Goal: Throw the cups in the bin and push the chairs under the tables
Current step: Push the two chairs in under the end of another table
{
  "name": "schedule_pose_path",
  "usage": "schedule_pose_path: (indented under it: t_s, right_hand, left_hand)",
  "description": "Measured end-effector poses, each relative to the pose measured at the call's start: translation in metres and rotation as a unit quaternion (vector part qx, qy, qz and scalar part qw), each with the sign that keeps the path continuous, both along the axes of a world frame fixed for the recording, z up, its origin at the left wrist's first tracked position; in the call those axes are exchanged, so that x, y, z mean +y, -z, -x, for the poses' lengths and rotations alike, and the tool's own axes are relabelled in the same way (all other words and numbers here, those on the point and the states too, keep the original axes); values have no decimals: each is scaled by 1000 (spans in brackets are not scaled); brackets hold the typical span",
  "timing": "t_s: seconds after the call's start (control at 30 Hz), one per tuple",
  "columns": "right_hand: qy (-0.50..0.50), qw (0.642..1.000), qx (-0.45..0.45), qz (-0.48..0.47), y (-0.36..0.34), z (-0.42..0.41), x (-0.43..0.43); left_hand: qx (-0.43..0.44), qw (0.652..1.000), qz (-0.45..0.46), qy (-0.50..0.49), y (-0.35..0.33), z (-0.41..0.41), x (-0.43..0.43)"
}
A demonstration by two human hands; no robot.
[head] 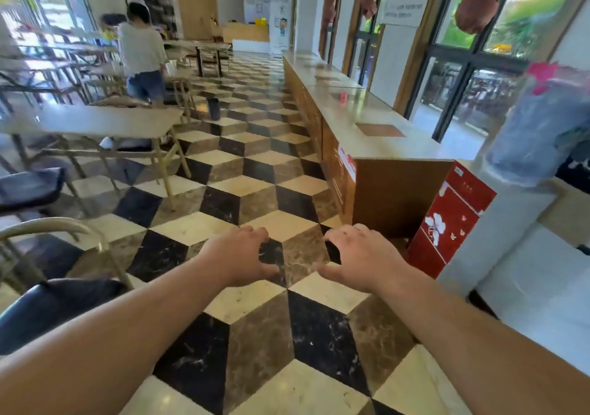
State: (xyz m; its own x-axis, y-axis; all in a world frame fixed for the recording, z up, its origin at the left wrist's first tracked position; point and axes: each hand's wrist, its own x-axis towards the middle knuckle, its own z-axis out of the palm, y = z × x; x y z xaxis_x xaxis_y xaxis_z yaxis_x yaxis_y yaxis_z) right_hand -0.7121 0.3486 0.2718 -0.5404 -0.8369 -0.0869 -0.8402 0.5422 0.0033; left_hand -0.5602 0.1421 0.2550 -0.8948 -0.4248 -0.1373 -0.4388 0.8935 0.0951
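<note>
My left hand [238, 255] and my right hand [360, 255] are stretched out in front of me over the checkered floor, fingers spread and curled, holding nothing. A dark bin [214, 108] stands on the floor further down the aisle. A light table [95, 121] is at the left with a wooden chair [134, 146] partly under it. A chair with a black cushion [54, 299] and a curved wooden back is at my lower left, apart from the table. A small red cup-like thing [344, 97] sits on the long counter [367, 117]; it is blurred.
A person [142, 54] stands at the tables far left. More tables and chairs fill the left side. A red water dispenser [447, 220] stands at the counter's near end, and a white ledge [526, 255] with a blue bottle [536, 133] is to the right.
</note>
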Motion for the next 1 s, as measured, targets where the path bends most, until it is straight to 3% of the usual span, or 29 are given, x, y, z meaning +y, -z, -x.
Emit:
schedule_pose_path:
  t_s: [0.27, 0.63, 1.0]
  right_hand:
    - [-75, 996, 6, -40, 0, 102, -159]
    - [-207, 978, 10, -13, 10, 222, -364]
    - [-391, 919, 13, 35, -22, 298, -593]
  left_hand:
    - [-9, 997, -28, -65, 23, 75, -146]
    - [-28, 980, 0, -198, 4, 127, -293]
    - [-24, 901, 22, -433, -24, 151, -405]
